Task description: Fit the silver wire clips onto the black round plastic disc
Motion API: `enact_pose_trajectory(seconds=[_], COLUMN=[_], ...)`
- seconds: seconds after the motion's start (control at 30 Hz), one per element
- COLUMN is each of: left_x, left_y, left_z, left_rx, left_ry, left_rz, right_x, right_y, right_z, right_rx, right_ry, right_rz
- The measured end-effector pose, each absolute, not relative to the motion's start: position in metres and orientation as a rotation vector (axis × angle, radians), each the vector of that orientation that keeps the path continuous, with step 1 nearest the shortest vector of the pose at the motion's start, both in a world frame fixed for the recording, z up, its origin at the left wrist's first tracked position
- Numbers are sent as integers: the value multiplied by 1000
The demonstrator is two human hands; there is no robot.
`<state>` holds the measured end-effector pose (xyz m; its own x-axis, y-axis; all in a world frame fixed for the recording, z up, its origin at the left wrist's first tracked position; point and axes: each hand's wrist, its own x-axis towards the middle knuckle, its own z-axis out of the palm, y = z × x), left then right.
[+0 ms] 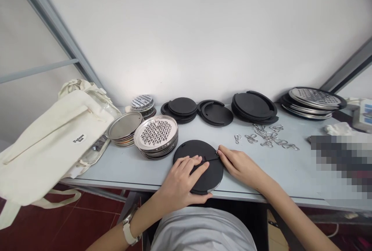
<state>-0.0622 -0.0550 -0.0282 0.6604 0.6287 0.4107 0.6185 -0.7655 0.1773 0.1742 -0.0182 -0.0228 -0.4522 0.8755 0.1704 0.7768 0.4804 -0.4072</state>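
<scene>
A round black lid point(195, 151) lies on the pale table point(122, 165) near its front edge, with a metal rim showing under its lower right side. My left hand point(180, 181) rests flat on the lid, fingers spread over its middle and thumb at its near rim. My right hand point(236, 162) is at the lid's right rim, fingertips pinched on a small metal piece at the notch there; what it is I cannot make out.
Stacks of metal grater discs point(156, 133) and plain metal discs point(124, 126) stand left of the lid. Black lids point(182, 107) in several piles line the wall, with a grater stack point(314, 100) at far right. Loose wire clips point(267, 134) lie beyond my right hand. A cream bag point(55, 142) hangs off the left edge.
</scene>
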Motion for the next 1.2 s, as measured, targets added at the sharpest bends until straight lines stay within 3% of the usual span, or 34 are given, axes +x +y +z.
enact_pose_trajectory(seconds=[0.77,1.2], left_x=[-62,-62], left_y=[-55,-55], left_z=[-27,-28], left_rx=[2850,2837], left_ry=[1061,1074], left_rz=[732,721], right_x=[177,171], right_y=[-19,-20], right_z=[-22,-24], right_rx=[-1364,-1406], right_ry=[-2417,-2496], right_rz=[421,195])
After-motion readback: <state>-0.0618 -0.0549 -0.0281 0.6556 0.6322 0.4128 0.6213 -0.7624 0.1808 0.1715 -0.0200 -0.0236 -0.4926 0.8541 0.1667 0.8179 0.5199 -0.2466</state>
